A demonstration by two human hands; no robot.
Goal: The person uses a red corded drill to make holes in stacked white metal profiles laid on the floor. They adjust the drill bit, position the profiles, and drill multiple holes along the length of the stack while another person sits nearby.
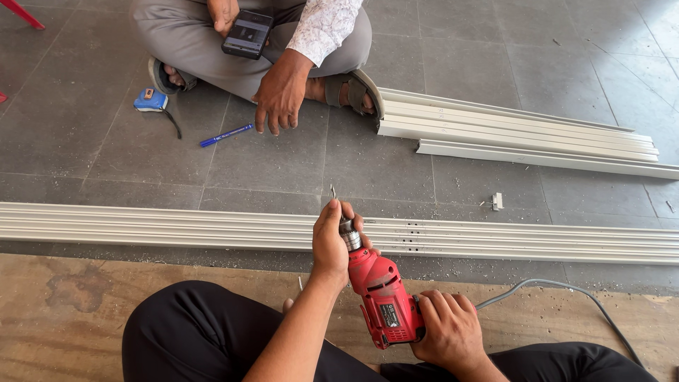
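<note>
A red corded power drill (382, 297) points away from me, over a long pale aluminium track (177, 226) lying across the floor. My right hand (449, 332) grips the drill's handle. Fingers of my left hand (332, 240) wrap around the silver chuck (349, 237) at the drill's front. A thin bit (334, 192) sticks out beyond my fingers. Several small holes (407, 237) show in the track just right of the chuck.
Another person sits cross-legged opposite, holding a black phone (247, 33), one hand (279, 95) resting on the tiles. A blue pen (225, 134) and blue tape measure (151, 100) lie near them. More pale profiles (523, 134) are stacked at right. The drill's grey cord (566, 286) trails right.
</note>
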